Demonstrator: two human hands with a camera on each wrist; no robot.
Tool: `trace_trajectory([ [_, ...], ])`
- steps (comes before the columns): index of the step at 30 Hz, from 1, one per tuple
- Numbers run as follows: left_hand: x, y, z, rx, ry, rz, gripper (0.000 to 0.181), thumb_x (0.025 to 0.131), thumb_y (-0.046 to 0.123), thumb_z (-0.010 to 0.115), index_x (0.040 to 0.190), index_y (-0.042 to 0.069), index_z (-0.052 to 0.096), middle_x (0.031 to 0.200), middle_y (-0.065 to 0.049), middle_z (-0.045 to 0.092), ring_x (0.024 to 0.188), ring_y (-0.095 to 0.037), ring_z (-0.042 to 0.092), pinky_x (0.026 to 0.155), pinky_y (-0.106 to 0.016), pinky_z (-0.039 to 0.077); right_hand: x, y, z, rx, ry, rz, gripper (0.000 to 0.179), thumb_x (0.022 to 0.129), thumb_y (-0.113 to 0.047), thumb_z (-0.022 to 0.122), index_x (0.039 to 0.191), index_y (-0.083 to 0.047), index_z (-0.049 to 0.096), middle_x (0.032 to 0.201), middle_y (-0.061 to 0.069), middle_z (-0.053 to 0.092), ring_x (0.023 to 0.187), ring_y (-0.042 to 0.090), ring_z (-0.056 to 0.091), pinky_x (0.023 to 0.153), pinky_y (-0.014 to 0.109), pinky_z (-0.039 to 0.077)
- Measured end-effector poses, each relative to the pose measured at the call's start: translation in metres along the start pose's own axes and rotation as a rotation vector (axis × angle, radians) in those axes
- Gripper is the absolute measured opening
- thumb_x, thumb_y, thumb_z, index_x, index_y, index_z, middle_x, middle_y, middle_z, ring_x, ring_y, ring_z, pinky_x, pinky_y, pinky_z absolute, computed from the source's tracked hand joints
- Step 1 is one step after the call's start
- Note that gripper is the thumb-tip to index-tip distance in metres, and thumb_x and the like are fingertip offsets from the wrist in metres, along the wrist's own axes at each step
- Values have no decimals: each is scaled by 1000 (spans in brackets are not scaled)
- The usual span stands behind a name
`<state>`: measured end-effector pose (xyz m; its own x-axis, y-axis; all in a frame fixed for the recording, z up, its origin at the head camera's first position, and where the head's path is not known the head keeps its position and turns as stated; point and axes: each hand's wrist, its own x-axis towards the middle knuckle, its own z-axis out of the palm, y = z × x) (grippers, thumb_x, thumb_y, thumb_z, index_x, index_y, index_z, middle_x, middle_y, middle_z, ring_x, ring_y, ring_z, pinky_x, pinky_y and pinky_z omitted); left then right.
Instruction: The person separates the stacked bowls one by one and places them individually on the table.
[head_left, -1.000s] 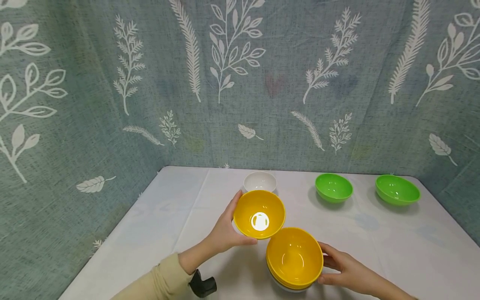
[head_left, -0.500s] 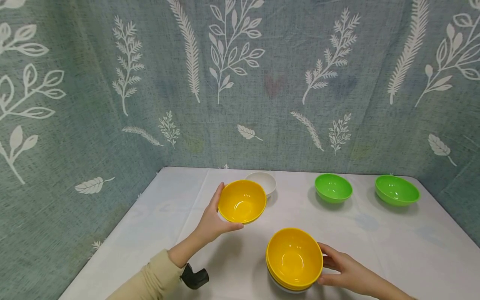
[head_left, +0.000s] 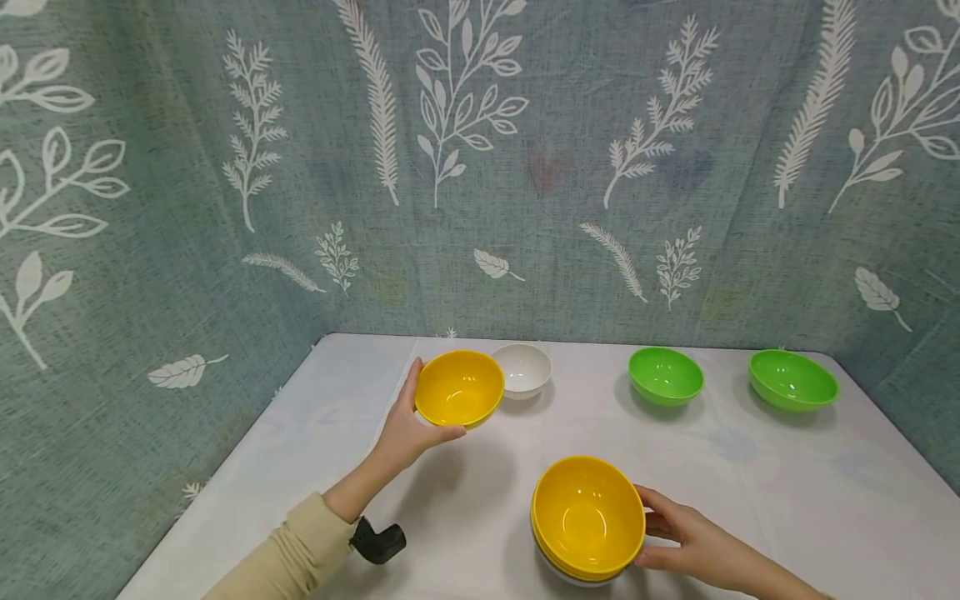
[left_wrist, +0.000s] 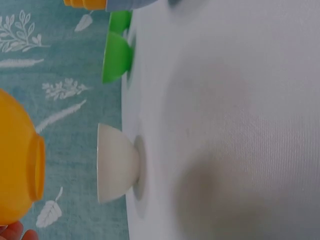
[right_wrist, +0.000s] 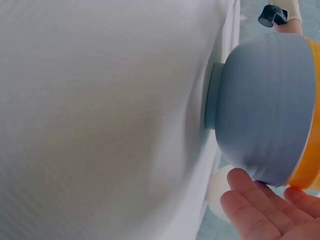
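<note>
My left hand [head_left: 411,422] grips a yellow bowl [head_left: 459,387] by its rim and side, held above the white table [head_left: 750,492] just left of a small white bowl [head_left: 522,368]. In the left wrist view the yellow bowl [left_wrist: 17,175] fills the left edge, with the white bowl [left_wrist: 116,164] beside it. My right hand [head_left: 675,533] rests with nearly straight fingers [right_wrist: 260,210] against the right side of a stack of bowls [head_left: 588,517]. The stack has yellow bowls on top and a grey-blue bowl [right_wrist: 265,110] at the bottom.
Two green bowls [head_left: 666,375] [head_left: 793,379] stand at the back right of the table. A leaf-patterned teal cloth [head_left: 225,208] closes off the back and left sides. The table's left edge [head_left: 247,467] lies close to my left forearm.
My left hand has carried the yellow bowl away from the stack, back and to the left, to beside the white bowl. The right hand and the stack have stayed put.
</note>
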<state>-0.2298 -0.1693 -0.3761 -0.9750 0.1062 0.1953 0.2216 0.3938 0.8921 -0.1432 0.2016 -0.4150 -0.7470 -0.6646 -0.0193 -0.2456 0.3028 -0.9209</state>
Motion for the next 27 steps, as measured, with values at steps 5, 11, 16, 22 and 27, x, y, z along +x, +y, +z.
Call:
trace_trajectory([
  [5, 5, -6, -7, 7, 16, -4, 115, 66, 26, 82, 148, 10, 3, 152, -11, 14, 135, -32, 23, 106, -51, 26, -1, 0, 0, -6, 3, -47, 68, 88, -12, 60, 134, 19, 21, 133, 43, 27, 105, -7, 51, 88, 22, 47],
  [11, 12, -15, -14, 43, 44, -25, 115, 67, 27, 82, 148, 10, 2, 152, -12, 14, 135, -31, 22, 107, -50, 25, -1, 2, 0, -1, 5, -67, 68, 88, -11, 60, 134, 19, 21, 132, 43, 27, 105, -7, 51, 86, 13, 44],
  [16, 18, -20, -19, 71, 68, -49, 116, 67, 30, 81, 148, 9, 1, 152, -14, 13, 135, -32, 22, 108, -50, 24, -1, 2, 0, 8, -1, -57, 67, 89, -11, 59, 135, 19, 20, 133, 43, 27, 105, -6, 52, 88, 24, 48],
  [22, 26, -26, -26, 92, 93, -81, 116, 68, 33, 81, 148, 11, 0, 152, -14, 12, 135, -32, 22, 108, -49, 25, -2, 3, 2, 10, -3, -120, 66, 89, -9, 59, 134, 20, 20, 131, 45, 27, 107, -6, 50, 86, 12, 43],
  [27, 33, -31, -31, 94, 114, -101, 117, 68, 35, 80, 148, 11, -2, 153, -13, 9, 135, -32, 21, 108, -48, 25, -2, 3, 1, 17, -4, -119, 67, 89, -9, 59, 134, 20, 19, 131, 45, 25, 107, -6, 50, 86, 11, 42],
])
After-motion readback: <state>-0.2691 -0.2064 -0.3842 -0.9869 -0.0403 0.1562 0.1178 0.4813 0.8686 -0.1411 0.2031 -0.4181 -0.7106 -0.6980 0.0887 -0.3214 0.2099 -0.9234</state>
